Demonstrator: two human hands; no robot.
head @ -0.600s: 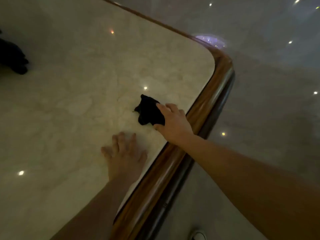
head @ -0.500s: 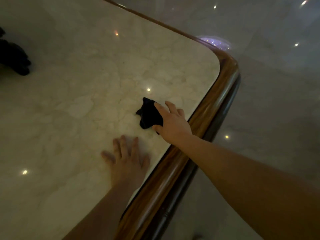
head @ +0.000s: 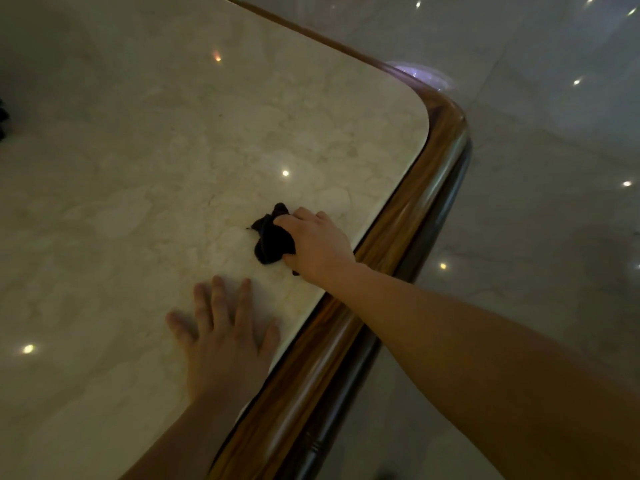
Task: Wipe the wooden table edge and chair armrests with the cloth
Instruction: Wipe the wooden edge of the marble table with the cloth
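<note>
We see the right hand [head: 317,245] closed over a bunched black cloth [head: 272,239], fingers curled round it, pressing it on the marble top [head: 173,168]. The cloth sticks out past the fingertips, on the side of the hand away from the rim; a dark scrap also shows under the heel of the hand. The wooden table edge [head: 398,233] runs just beside this hand on its outer side, and the wrist and forearm cross over it. The cloth sits on marble, not on the wood, as far as we can tell.

The left hand [head: 225,344] lies flat and open on the marble, fingers spread, palm down, holding nothing. It sits nearer to us than the right hand, apart from the cloth, with its thumb close to the wooden rim.

Past the right hand the rim bends round a rounded corner [head: 446,116]. Beyond the rim, outward from both hands, we see glossy floor [head: 536,202] with small light reflections. At the far side from the left hand, a dark object [head: 2,121] is cut by the frame; we cannot tell what it is. Lighting is dim.
</note>
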